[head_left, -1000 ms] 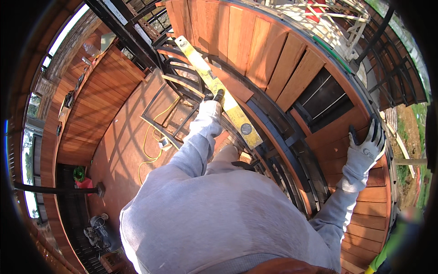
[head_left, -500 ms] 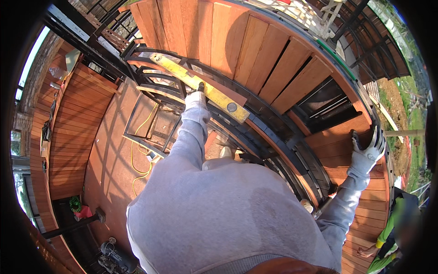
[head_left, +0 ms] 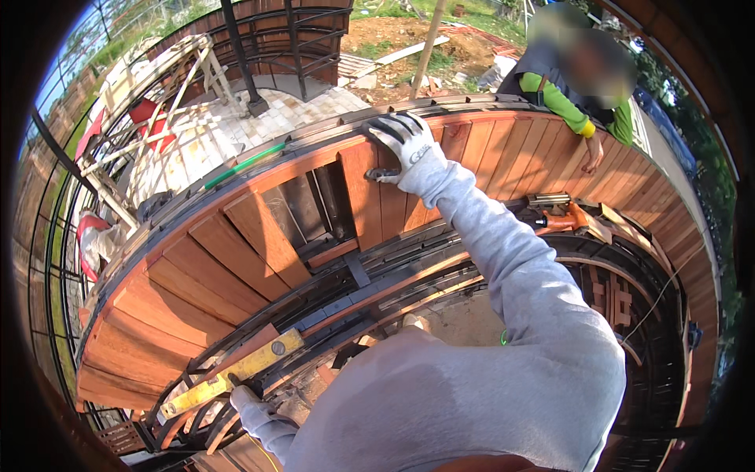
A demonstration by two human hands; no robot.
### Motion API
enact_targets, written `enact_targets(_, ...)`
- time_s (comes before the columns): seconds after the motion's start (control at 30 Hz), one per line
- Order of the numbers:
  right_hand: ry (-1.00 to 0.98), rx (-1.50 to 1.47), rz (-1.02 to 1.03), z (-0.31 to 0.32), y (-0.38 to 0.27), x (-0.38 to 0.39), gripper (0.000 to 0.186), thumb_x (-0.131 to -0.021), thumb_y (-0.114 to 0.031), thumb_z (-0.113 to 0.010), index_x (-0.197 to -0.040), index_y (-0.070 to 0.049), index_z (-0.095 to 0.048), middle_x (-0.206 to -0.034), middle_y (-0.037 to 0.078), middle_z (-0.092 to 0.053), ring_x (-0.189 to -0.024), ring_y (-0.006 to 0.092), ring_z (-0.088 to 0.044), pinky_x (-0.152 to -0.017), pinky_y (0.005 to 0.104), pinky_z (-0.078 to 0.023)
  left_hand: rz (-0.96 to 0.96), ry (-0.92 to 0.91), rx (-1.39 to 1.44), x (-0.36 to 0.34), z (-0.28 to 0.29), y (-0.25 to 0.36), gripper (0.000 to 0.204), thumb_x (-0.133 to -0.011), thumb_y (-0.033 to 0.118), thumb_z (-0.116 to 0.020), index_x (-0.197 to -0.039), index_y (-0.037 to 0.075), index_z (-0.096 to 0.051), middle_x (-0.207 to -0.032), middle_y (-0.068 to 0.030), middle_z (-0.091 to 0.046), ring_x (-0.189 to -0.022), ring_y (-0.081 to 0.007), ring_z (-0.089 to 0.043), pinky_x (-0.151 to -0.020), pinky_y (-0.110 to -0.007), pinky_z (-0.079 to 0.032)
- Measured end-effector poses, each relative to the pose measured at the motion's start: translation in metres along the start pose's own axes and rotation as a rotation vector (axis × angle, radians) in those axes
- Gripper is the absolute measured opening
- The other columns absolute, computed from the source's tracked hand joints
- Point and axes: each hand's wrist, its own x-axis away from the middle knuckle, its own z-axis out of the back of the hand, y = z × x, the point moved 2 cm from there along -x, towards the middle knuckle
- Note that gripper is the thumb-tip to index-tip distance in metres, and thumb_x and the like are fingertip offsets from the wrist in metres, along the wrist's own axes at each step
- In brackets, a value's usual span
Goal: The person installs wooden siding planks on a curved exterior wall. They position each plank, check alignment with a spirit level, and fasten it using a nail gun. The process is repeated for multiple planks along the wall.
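My left hand (head_left: 244,393), in a glove, is at the lower left with its fingers on a yellow spirit level (head_left: 271,354), gripping it beside the curved dark metal frame (head_left: 358,299). My right hand (head_left: 405,145), in a white-and-dark glove, grips the top of the curved wooden slatted panel (head_left: 489,153), fingers over the upper edge and thumb on the face of a slat. Left of that hand, a gap (head_left: 307,208) between slats shows dark framing behind. A thin green strip (head_left: 244,165) lies along the panel's top edge.
A co-worker (head_left: 582,86) in green sleeves leans over the panel at upper right, a hand (head_left: 591,157) hanging inside. An orange power tool (head_left: 570,220) rests on the inner ledge. Beyond the panel are white wooden trestles (head_left: 212,71), red objects (head_left: 153,122), black posts (head_left: 240,55) and dirt ground (head_left: 385,39).
The view has swung right, bringing the co-worker and orange tool into clear sight. My left hand stays on the level, now lower left; my right hand stays on the panel's top edge.
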Motion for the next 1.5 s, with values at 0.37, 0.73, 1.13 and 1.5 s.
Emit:
enact_targets(0.37,-0.075,0.090,-0.072,0.009,0.005,0.011,0.091,-0.073,-0.057,-0.082,-0.148,-0.018,-0.048,-0.151,0.012,-0.047,-0.141,0.0341,-0.041,-0.122,0.0522,-0.026,0.189,-0.104,0.660,0.033,0.031,0.000,0.041,-0.103,0.041,-0.058,-0.091,0.003,-0.065,-0.067,-0.0072,-0.059,-0.053,-0.0175,-0.055,-0.050,-0.030,-0.044)
enact_targets(0.73,-0.091,0.193,-0.098,0.003,0.001,0.009,0.094,-0.076,-0.058,-0.080,-0.153,-0.022,-0.039,-0.151,0.012,-0.044,-0.143,0.0351,-0.036,-0.123,0.0514,-0.024,-0.908,-0.474,1.375,0.140,0.055,0.243,0.023,-0.096,0.010,-0.068,-0.117,0.004,-0.062,-0.101,-0.0081,-0.066,-0.092,-0.0184,-0.065,-0.080,-0.031,-0.053)
enact_targets(1.13,-0.168,0.257,-0.163,0.001,-0.002,0.007,0.095,-0.079,-0.064,-0.076,-0.156,-0.027,-0.035,-0.155,0.008,-0.041,-0.146,0.0322,-0.033,-0.126,0.0486,-0.021,-1.333,0.629,-0.168,0.198,0.194,0.491,0.102,-0.079,0.060,-0.078,-0.159,0.019,-0.030,-0.158,-0.0157,-0.040,-0.147,-0.0361,-0.036,-0.123,-0.052,-0.023)
enact_targets(1.5,-0.049,0.101,-0.099,-0.006,0.011,0.013,0.090,-0.079,-0.063,-0.077,-0.152,-0.024,-0.043,-0.152,0.008,-0.047,-0.145,0.0304,-0.036,-0.126,0.0483,-0.023,-1.176,0.581,-0.313,0.203,0.188,0.507,0.101,-0.079,0.057,-0.079,-0.159,0.021,-0.029,-0.162,-0.0107,-0.034,-0.149,-0.0333,-0.033,-0.123,-0.052,-0.024)
